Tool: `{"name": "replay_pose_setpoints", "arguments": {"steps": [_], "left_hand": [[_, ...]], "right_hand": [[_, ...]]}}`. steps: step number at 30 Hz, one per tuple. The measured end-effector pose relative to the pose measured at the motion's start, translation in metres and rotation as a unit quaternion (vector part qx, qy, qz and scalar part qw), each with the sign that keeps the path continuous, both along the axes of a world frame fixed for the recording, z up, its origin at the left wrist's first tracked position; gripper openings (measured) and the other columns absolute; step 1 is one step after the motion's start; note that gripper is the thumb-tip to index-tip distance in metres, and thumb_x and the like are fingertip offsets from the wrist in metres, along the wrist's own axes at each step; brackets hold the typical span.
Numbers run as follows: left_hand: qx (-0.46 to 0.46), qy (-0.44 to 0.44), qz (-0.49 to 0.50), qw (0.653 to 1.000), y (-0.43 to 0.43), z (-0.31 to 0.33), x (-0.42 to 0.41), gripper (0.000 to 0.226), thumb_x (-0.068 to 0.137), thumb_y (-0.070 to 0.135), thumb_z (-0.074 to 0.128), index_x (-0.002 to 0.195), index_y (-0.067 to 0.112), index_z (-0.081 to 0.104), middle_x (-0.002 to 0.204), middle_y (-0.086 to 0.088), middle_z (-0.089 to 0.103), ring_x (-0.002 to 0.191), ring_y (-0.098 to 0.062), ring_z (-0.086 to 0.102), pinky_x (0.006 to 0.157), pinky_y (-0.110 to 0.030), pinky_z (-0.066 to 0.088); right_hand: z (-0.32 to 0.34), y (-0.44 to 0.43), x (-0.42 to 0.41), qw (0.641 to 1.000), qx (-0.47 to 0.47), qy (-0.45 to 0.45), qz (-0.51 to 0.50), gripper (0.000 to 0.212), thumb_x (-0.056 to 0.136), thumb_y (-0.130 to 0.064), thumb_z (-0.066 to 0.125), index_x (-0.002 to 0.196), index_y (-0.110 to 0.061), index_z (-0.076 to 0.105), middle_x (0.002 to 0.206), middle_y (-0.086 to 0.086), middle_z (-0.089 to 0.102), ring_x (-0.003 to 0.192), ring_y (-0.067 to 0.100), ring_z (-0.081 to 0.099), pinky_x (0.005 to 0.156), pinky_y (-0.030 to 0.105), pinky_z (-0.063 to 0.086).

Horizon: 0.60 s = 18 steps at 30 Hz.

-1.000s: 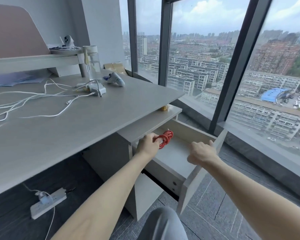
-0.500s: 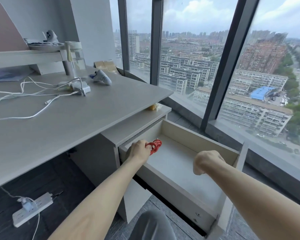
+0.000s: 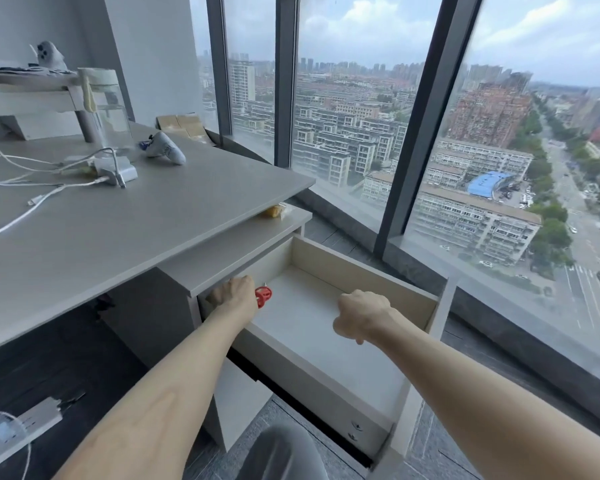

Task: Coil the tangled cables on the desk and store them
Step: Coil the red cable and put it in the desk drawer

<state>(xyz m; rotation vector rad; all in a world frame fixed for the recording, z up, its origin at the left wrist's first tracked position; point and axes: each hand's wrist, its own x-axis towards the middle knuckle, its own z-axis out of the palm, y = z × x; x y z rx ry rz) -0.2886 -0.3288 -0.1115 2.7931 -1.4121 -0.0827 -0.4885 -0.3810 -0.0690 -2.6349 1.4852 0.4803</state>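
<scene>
Red cable (image 3: 263, 296) is going deeper into the drawer (image 3: 361, 271), left hand (image 3: 234, 294) gripping it, right hand (image 3: 361, 315) fisted, empty; almost stored.

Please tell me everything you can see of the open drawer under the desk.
The drawer stands far open, slid out of the grey cabinet below the desk. Its side walls look like pale beige board, its floor is smooth and whitish, and its front panel is grey. At its back left corner the left hand holds a red cable coil just inside. The right hand, closed in a fist, hangs above the floor; whether it touches the drawer I cannot tell.
</scene>
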Motion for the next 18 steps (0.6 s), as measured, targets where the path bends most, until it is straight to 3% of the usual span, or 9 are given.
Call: {"name": "replay_pose_setpoints", "arguments": {"steps": [4, 6, 10, 13, 16, 18], "left_hand": [[0.034, 0.007, -0.005, 0.999, -0.005, -0.002, 0.001, 0.023, 0.094, 0.016, 0.055, 0.115, 0.020, 0.061, 0.120, -0.007, 0.062, 0.108, -0.027, 0.060, 0.075, -0.033, 0.044], [0.045, 0.004, -0.012, 0.999, -0.006, 0.000, 0.001, 0.024, 0.095, 0.015, 0.053, 0.118, 0.017, 0.058, 0.123, -0.008, 0.061, 0.110, -0.027, 0.059, 0.074, -0.033, 0.042], [0.090, -0.045, -0.012, 0.995, -0.009, 0.001, -0.003, 0.037, 0.094, 0.016, 0.053, 0.130, 0.013, 0.048, 0.133, -0.009, 0.054, 0.123, -0.028, 0.052, 0.091, -0.039, 0.046], [0.118, -0.076, -0.028, 0.990, -0.013, 0.000, -0.006, 0.035, 0.091, 0.017, 0.057, 0.125, 0.016, 0.055, 0.130, -0.006, 0.056, 0.122, -0.025, 0.053, 0.089, -0.035, 0.046], [0.127, -0.097, -0.037, 0.986, -0.011, 0.007, -0.009, 0.036, 0.088, 0.011, 0.060, 0.123, 0.015, 0.056, 0.126, -0.007, 0.057, 0.119, -0.026, 0.054, 0.089, -0.037, 0.049], [0.102, -0.097, -0.049, 0.989, -0.011, 0.015, -0.008, 0.034, 0.089, 0.009, 0.058, 0.123, 0.013, 0.056, 0.125, -0.010, 0.056, 0.117, -0.028, 0.055, 0.091, -0.040, 0.051]], "right_hand": [[0.000, -0.001, 0.002, 1.000, 0.006, -0.018, -0.002, 0.016, 0.082, -0.012, 0.049, 0.067, -0.016, 0.045, 0.098, 0.005, 0.072, 0.097, 0.025, 0.065, 0.070, 0.027, 0.045], [0.001, -0.001, 0.004, 1.000, 0.013, -0.023, -0.004, 0.016, 0.081, -0.011, 0.049, 0.065, -0.016, 0.048, 0.090, 0.003, 0.074, 0.083, 0.022, 0.064, 0.065, 0.026, 0.043], [-0.001, -0.002, 0.008, 0.998, 0.033, -0.043, -0.012, 0.015, 0.079, -0.010, 0.048, 0.065, -0.016, 0.051, 0.069, -0.002, 0.070, 0.062, 0.013, 0.057, 0.056, 0.023, 0.039], [-0.002, -0.002, 0.011, 0.998, 0.033, -0.053, -0.017, 0.020, 0.078, -0.007, 0.049, 0.061, -0.015, 0.054, 0.053, -0.005, 0.058, 0.050, 0.008, 0.051, 0.052, 0.020, 0.037], [-0.002, -0.001, 0.014, 0.997, 0.033, -0.062, -0.019, 0.021, 0.077, -0.006, 0.050, 0.060, -0.014, 0.057, 0.050, -0.005, 0.057, 0.050, 0.009, 0.053, 0.052, 0.020, 0.038], [-0.001, -0.002, 0.017, 0.996, 0.031, -0.078, -0.017, 0.016, 0.076, -0.006, 0.051, 0.064, -0.014, 0.058, 0.060, -0.002, 0.063, 0.060, 0.016, 0.060, 0.056, 0.022, 0.042]]}}
